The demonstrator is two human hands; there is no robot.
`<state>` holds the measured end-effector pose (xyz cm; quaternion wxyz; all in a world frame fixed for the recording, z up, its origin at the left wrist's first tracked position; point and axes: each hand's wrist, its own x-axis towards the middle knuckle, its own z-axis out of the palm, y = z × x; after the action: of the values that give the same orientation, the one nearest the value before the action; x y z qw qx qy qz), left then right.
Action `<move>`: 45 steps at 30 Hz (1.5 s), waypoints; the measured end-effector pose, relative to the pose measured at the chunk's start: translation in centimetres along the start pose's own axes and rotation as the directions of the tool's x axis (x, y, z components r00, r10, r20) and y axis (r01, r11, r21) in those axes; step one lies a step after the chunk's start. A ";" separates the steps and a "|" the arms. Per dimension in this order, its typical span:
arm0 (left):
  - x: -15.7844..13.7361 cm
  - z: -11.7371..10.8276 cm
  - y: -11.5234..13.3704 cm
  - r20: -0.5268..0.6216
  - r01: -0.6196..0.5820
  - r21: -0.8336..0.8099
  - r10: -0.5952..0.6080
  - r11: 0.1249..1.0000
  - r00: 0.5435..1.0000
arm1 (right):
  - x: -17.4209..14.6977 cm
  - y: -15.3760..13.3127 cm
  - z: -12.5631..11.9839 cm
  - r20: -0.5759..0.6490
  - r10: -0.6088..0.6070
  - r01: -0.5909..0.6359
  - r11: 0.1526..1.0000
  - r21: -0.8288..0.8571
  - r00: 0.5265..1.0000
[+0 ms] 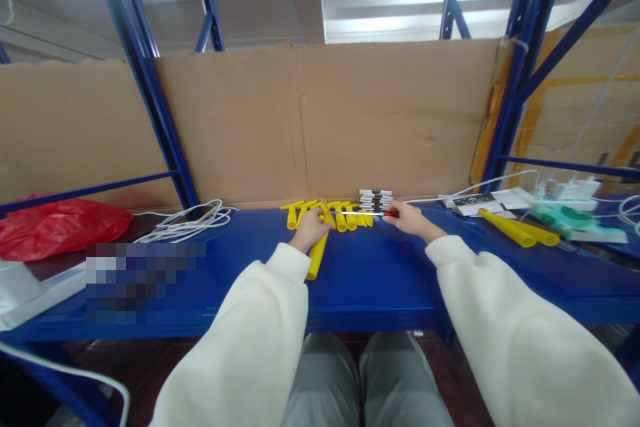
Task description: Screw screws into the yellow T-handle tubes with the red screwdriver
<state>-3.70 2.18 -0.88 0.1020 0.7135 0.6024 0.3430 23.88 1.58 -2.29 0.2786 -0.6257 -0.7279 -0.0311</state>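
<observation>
My left hand (311, 229) is closed on a yellow plastic tube (317, 259) that slants toward me over the blue shelf. In my right hand (409, 220) is a screwdriver (392, 213) with a dark red handle. Its thin metal shaft points left and reaches the upper end of the held tube; whether the tip touches it, I cannot tell. Behind and beside both hands lies a row of several similar yellow pieces (341, 221), some with crossbars at the far end. Just beyond the screwdriver is a stack of small white-and-black packets (375, 199).
The blue shelf (380, 280) backs onto a cardboard panel (390, 120) between blue posts. At left are a red plastic bag (65, 227) and a coiled white cable (193, 223). Two yellow tubes (515, 230) lie at right beside a green-and-white package (575, 221).
</observation>
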 end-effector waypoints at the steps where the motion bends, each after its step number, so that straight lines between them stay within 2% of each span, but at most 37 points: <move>1: 0.0 0.1 0.0 -0.002 -0.002 -0.003 0.002 1.000 1.000 | 0.0 0.0 0.0 -0.004 -0.003 0.003 1.000 0.000 1.000; 15: 0.0 0.0 0.0 -0.008 -0.005 -0.036 0.005 0.999 1.000 | -0.2 -0.7 -0.4 0.025 0.067 -0.066 0.997 -0.030 0.997; 21: 0.0 0.1 0.0 -0.007 0.007 -0.034 -0.007 0.999 1.000 | 0.0 0.0 0.0 -0.013 0.013 -0.013 1.000 -0.017 1.000; 35: -0.2 0.0 0.2 0.007 0.019 -0.005 -0.019 1.000 1.000 | -0.3 -0.8 -0.4 0.026 0.062 -0.062 0.998 -0.006 0.998; 45: -0.7 -0.5 0.7 0.013 -0.008 0.141 0.006 0.990 1.000 | -0.2 -0.7 -0.2 -0.125 -0.066 0.064 0.998 -0.018 0.990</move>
<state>-3.48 1.24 -0.42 0.0539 0.7232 0.6221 0.2952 23.32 1.15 -1.97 0.3182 -0.6006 -0.7286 -0.0847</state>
